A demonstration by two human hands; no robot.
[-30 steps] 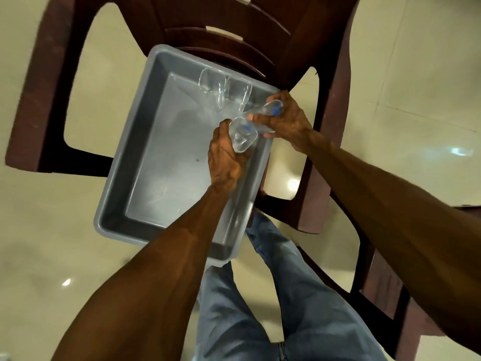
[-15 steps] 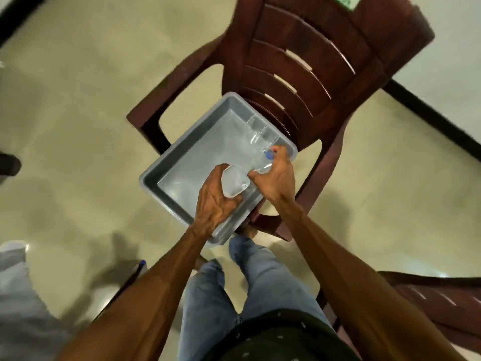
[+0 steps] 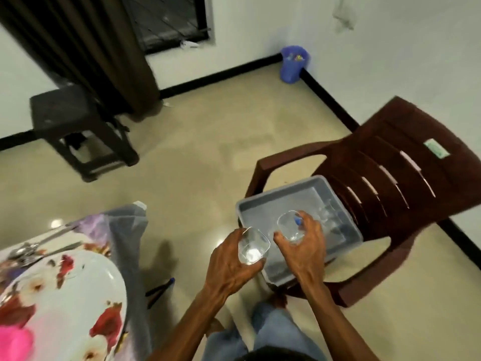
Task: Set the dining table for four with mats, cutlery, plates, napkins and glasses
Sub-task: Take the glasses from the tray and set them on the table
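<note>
My left hand (image 3: 231, 261) grips a clear glass (image 3: 252, 245) just left of the grey tub (image 3: 263, 204). My right hand (image 3: 303, 243) holds a second clear glass (image 3: 289, 226) with a small blue sticker, above the tub's near half. More clear glasses (image 3: 328, 213) lie at the tub's far right corner. At the left edge stands the dining table with a floral cloth (image 3: 104, 225), a flowered white plate (image 3: 65, 295) and cutlery (image 3: 33, 250) beside it. A pink napkin (image 3: 14, 342) shows at the bottom left corner.
The tub sits on the seat of a maroon plastic chair (image 3: 390, 178). A dark stool (image 3: 78, 126) stands near a brown curtain (image 3: 86, 48) at the back left. A blue bin (image 3: 294, 63) is in the far corner. My jeans-clad legs (image 3: 270, 332) are below.
Both hands lifted a glass each out of the tub and drew back toward me. My view swung up and left, bringing the table, stool and room walls into sight.
</note>
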